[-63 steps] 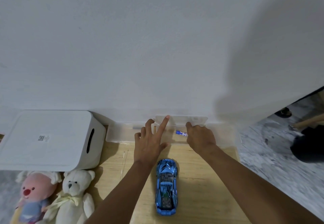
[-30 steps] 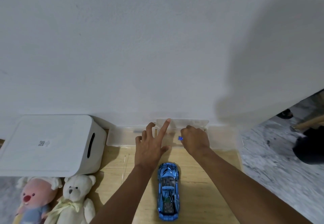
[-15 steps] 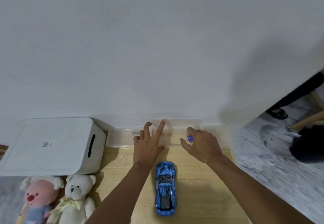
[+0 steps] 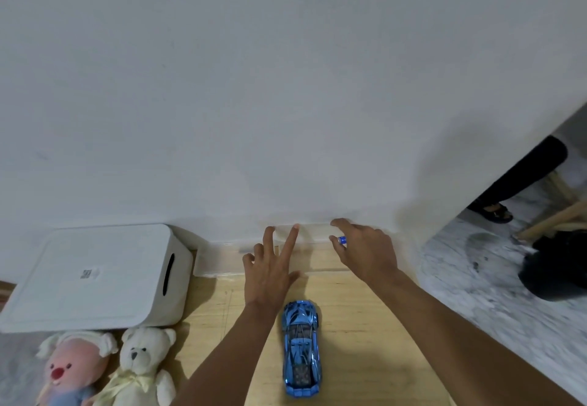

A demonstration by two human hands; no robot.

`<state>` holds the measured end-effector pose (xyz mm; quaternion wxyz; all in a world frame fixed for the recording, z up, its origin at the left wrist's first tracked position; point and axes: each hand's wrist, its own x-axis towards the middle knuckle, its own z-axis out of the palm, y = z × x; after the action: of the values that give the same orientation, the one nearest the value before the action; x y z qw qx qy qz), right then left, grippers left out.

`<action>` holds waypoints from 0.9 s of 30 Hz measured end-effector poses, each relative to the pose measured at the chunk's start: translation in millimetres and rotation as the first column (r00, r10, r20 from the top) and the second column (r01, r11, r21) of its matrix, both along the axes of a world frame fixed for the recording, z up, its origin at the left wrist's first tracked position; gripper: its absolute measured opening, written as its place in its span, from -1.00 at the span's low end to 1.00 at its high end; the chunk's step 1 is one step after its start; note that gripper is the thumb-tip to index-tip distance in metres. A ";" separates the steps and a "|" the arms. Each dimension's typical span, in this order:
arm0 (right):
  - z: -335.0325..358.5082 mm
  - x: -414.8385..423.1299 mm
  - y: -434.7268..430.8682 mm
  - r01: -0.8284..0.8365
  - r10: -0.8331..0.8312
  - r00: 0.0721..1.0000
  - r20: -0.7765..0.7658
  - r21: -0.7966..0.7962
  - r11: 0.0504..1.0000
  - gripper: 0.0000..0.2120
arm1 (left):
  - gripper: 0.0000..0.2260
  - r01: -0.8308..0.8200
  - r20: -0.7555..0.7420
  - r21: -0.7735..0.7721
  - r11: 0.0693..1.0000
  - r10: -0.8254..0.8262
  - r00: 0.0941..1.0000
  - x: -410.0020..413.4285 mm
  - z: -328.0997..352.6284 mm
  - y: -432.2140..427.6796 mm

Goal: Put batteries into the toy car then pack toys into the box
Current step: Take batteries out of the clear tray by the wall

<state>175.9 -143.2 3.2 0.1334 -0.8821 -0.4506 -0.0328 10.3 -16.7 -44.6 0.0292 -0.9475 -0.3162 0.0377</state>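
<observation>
**Battery in hand, car not yet loaded**

Pinches a battery (image 4: pixel 342 240) between thumb and finger of the right hand (image 4: pixel 365 253), over the clear case (image 4: pixel 219 257) by the wall. Presses on that case with the left hand (image 4: pixel 270 265), fingers straight and spread, gripping nothing. Car (image 4: pixel 301 345): wheels down on the table (image 4: pixel 365 326), between the forearms, touched by neither hand. Judged early in the task: no battery fitted as far as can be seen, hatch out of view. Left to do: loading the car, then packing it with the bear (image 4: pixel 143 364) and pink plush (image 4: pixel 70 370) into the white box (image 4: pixel 95 275), seemingly closed.
</observation>
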 end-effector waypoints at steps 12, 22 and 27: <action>-13.0 -8.0 -15.0 -0.006 -0.019 0.988 -0.156 -0.155 0.988 -0.62 | -0.43 0.064 0.087 0.024 0.998 -0.066 0.994 -17.9 -17.7 1.2; -20.7 -1.2 -16.6 -0.004 -0.044 0.978 -0.202 -0.231 0.973 -0.62 | -0.55 0.084 0.096 0.064 0.994 -0.090 0.991 -9.0 -16.7 2.3; -22.8 -3.8 -10.9 0.023 -0.067 0.974 -0.217 -0.199 0.980 -0.72 | -0.65 0.085 0.111 0.057 0.995 -0.091 0.990 -6.4 -17.0 3.4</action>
<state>172.1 -154.0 -19.6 0.0948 -0.8990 -0.4139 0.1075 3.9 -13.3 -61.6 0.0375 -0.9601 -0.2759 -0.0257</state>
